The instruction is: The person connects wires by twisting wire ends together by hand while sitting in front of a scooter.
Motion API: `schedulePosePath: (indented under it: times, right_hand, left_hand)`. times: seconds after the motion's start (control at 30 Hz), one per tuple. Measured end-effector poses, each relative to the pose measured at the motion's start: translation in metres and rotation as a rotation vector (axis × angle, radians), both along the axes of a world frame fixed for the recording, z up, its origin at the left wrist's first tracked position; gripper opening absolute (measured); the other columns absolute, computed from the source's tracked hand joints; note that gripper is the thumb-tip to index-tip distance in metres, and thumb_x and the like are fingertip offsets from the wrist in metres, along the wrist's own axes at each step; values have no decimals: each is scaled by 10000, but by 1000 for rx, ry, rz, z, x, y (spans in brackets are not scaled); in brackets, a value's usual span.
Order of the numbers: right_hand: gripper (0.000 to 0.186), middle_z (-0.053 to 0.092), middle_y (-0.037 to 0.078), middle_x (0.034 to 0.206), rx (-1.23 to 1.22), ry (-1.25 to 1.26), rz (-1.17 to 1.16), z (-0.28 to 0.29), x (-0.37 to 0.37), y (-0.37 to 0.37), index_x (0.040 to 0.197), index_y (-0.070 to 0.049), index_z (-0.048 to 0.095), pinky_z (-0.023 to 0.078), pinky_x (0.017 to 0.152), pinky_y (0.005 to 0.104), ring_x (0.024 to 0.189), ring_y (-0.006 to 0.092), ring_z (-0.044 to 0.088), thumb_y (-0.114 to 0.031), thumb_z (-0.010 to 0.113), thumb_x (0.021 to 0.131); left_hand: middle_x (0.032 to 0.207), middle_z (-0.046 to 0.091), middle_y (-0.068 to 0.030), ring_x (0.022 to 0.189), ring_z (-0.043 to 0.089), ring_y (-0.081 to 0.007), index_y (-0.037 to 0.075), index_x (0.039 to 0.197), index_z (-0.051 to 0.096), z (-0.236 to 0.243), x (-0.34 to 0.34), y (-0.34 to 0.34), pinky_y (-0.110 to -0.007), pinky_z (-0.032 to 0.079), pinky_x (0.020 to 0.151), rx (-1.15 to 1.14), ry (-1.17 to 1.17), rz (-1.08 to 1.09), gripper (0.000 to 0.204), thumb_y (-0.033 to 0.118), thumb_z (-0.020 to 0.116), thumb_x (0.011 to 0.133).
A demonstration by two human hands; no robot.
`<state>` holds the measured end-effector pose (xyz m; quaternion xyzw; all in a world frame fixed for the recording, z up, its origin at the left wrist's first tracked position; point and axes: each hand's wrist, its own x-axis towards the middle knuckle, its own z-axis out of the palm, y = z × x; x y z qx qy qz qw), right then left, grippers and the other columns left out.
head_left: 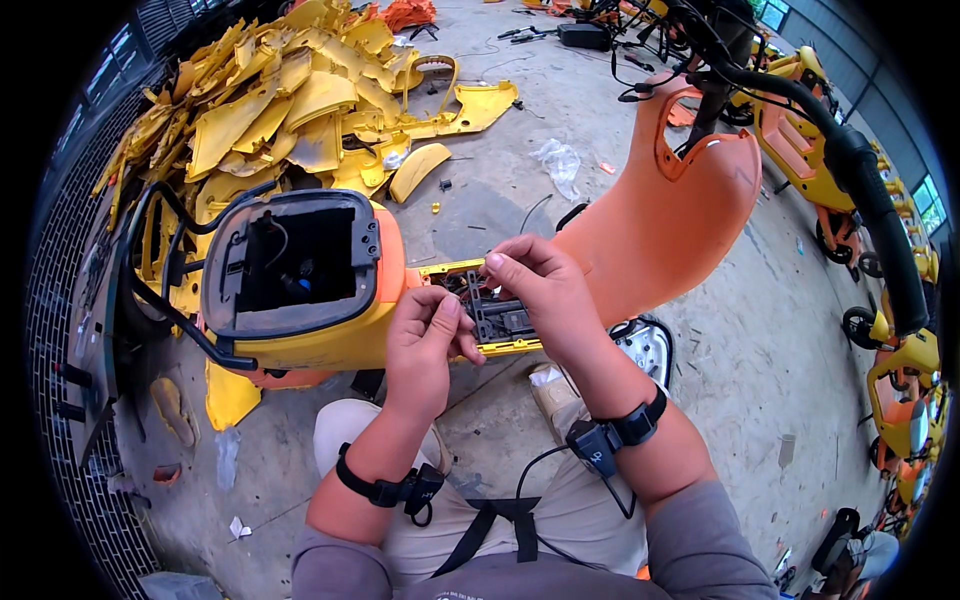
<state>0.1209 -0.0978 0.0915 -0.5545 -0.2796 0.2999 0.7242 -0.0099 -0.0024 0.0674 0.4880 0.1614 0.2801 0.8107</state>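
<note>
A yellow and orange electric scooter (330,352) stands across in front of me, its floorboard cover off. Inside the yellow-edged bay (505,322) lie black parts and thin wires. Over the bay's left end, my left hand (428,325) has its thumb pressed to a curled forefinger. Just right of it and higher, my right hand (535,285) pinches with thumb and forefinger above the bay's far edge. Whatever either pinch holds is too small to make out. Left of the bay is the open black seat box (300,255); to the right rises the orange front shield (655,225).
Yellow body panels (270,110) lie heaped at the far left. A black handlebar (850,160) reaches in from the upper right. More scooters (905,375) line the right side. Clear plastic film (558,165) and a sandal-like sole (174,410) lie on the concrete floor.
</note>
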Motion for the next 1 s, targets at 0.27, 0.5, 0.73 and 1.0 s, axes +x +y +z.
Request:
schedulePosePath:
  times: [0.27,0.5,0.73,1.0]
  right_hand:
    - [189,675,55,889,-2,-12,-89,-14,3,-5,1015,-27,589,484,704,242,779,95,615,-209,570,967]
    - [183,677,55,926,-27,-11,-68,-17,-10,-9,1023,-21,582,473,720,232,805,96,613,-195,557,974]
    - [181,675,63,929,4,-29,-79,-17,-13,-11,1020,-13,584,480,732,238,808,101,602,-186,554,973]
    - [174,663,65,911,51,-70,-40,-20,-14,-18,1019,12,585,499,751,248,799,95,590,-154,556,972]
  left_hand:
    - [831,592,-79,586,566,-120,53,1009,456,-18,-6,8,-251,500,524,27,89,-44,116,169,462,1010]
    - [836,585,-84,603,577,-118,44,1025,428,-21,-18,12,-238,489,519,101,168,-58,135,175,458,1011]
    - [801,577,-74,593,571,-113,39,1022,426,-29,-16,15,-230,472,502,169,218,-30,136,170,460,1008]
    - [777,578,-63,586,568,-107,39,1039,431,-32,-12,12,-229,464,491,202,307,-15,123,149,466,998]
